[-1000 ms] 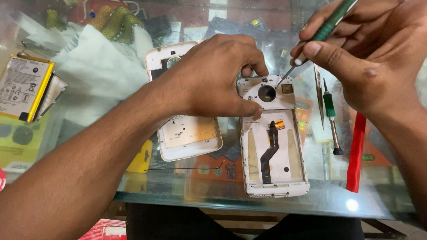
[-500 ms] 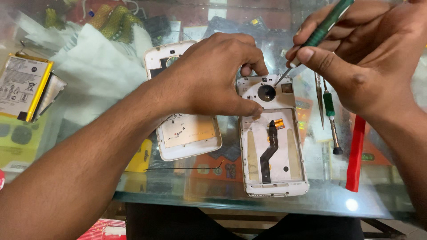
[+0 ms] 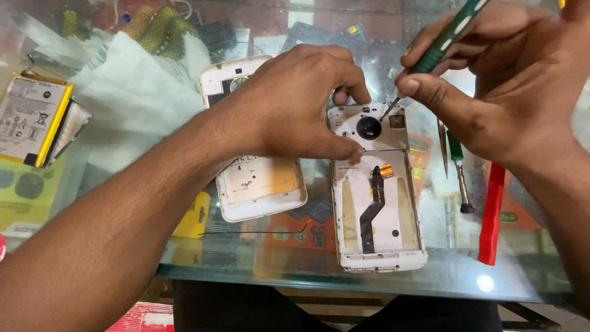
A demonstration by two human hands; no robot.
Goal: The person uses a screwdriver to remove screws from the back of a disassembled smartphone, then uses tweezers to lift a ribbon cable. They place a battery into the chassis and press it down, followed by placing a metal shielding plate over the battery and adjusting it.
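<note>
Item: opened phone frame [image 3: 378, 203], white, lying face down on the glass counter [image 3: 307, 276], right of centre. Back cover already off; battery bay empty, with a black flex cable [image 3: 370, 212] exposed down the middle. Upper inner plate around the round camera opening was still in place, so, by judgement, screw work at the top remained.

Left hand [image 3: 295, 104]: clamped over the frame's upper left corner, thumb and fingers pinching its edge.

Right hand [image 3: 510, 92]: gripping a green-handled screwdriver [image 3: 439, 46], tip set at the frame's top right.

Beside, left: detached white back cover [image 3: 258, 184], inner side up.

Far left: flat battery pack [image 3: 34, 117], white label, yellow edge.

Right: red pry stick [image 3: 491, 212]; a second green screwdriver [image 3: 458, 169].

Near left, under the glass: green and yellow packets, details unclear.
</note>
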